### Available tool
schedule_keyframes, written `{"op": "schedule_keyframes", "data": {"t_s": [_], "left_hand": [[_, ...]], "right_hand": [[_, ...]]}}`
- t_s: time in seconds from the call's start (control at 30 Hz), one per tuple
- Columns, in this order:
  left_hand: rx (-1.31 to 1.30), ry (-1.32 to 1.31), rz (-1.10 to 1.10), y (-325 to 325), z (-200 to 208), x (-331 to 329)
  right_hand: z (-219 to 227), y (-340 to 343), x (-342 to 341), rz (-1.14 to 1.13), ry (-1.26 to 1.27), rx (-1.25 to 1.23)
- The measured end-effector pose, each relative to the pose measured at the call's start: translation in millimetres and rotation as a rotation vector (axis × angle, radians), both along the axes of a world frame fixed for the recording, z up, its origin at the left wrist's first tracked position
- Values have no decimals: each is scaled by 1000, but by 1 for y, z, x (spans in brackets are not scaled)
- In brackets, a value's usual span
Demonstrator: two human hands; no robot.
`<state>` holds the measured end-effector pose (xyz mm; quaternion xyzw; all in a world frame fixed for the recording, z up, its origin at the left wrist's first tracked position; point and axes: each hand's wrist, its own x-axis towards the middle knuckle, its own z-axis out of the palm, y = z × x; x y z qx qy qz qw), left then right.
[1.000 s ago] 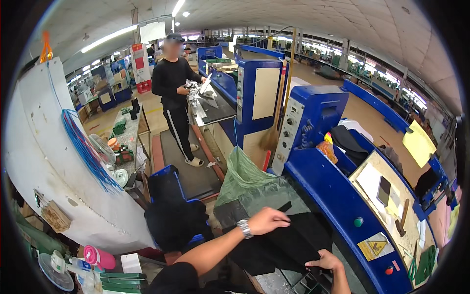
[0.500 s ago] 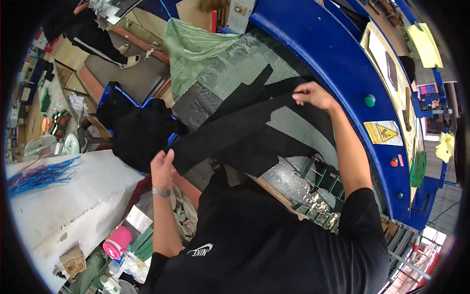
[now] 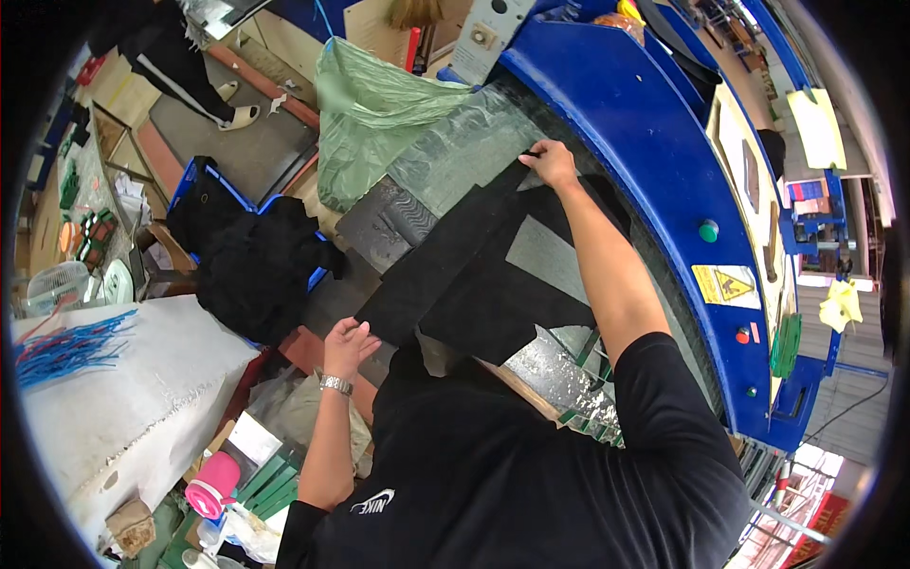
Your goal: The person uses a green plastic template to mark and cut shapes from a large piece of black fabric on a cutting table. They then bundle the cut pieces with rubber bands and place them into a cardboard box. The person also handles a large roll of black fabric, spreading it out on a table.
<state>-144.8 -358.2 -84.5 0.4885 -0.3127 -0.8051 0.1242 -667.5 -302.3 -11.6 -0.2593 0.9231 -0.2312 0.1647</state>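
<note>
Across the right side, a big blue machine (image 3: 654, 161) is curving from the top edge down toward the lower right corner, with a green button (image 3: 708, 230) and a yellow warning sticker (image 3: 724, 283) showing on its sloping face. Against its inner edge, a grey worktable (image 3: 555, 256) covered in clear film is carrying a long black fabric piece (image 3: 474, 284), which is lying flat and stretching from the table's far edge to its near left corner. At the table's far left corner, a green plastic bag (image 3: 365, 114) is sagging over the edge. Left of the table, a blue crate (image 3: 204, 175) is holding a heap of black cloth (image 3: 256, 270) that is spilling over its rim. Farther left, a white table (image 3: 123, 398) is bearing a bundle of blue cords (image 3: 71, 343) near its far edge, and a pink cup (image 3: 210, 484) is standing just below its near corner.

The person's right hand (image 3: 550, 163) is reaching out to the far end of the fabric and pinching its edge between fingers and thumb. The left hand (image 3: 349, 343), with a metal watch (image 3: 335, 383) on its wrist, is gripping the near left corner of the same fabric, fingers curled over its edge.
</note>
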Motion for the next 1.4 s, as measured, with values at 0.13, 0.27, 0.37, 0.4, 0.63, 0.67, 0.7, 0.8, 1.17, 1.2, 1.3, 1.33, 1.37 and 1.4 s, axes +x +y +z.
{"op": "schedule_keyframes", "data": {"t_s": [0.13, 0.27, 0.37, 0.4, 0.63, 0.67, 0.7, 0.8, 1.17, 1.2, 1.3, 1.33, 1.37, 1.4], "left_hand": [[-169, -199, -175, -12, -10, 17], [-274, -185, -178, -19, -4, 19], [-532, -131, -214, -32, 5, -3], [-619, -111, -216, -34, 8, -15], [-997, 61, -399, -39, 110, -102], [-1080, 71, -449, -38, 132, -110], [-1192, 140, -484, -41, 149, -111], [-1357, 219, -515, -24, 186, -119], [-1177, 75, -358, 162, 133, -50], [-1201, 83, -257, 184, 129, -51], [-1089, 130, -50, 266, 133, -46], [-1056, 97, -23, 288, 129, -42], [-1010, 62, 11, 311, 123, -37], [-968, 27, 46, 333, 120, -30]], "right_hand": [[-14, 3, 11, -42, 69, -40], [-31, -4, 11, 73, 184, -56], [-40, 9, 11, 188, 402, -69], [-32, 8, 12, 145, 360, -86], [191, -1, 146, 767, 62, -399], [221, 5, 170, 833, 23, -430], [258, 10, 194, 961, 54, -380], [297, 40, 229, 1198, 220, -538], [326, 174, 261, 1774, 394, -864], [325, 183, 261, 1781, 390, -908], [325, 212, 267, 1781, 352, -988], [327, 221, 271, 1783, 339, -1056], [327, 228, 276, 1790, 336, -1046], [330, 235, 280, 1799, 337, -1041]]}}
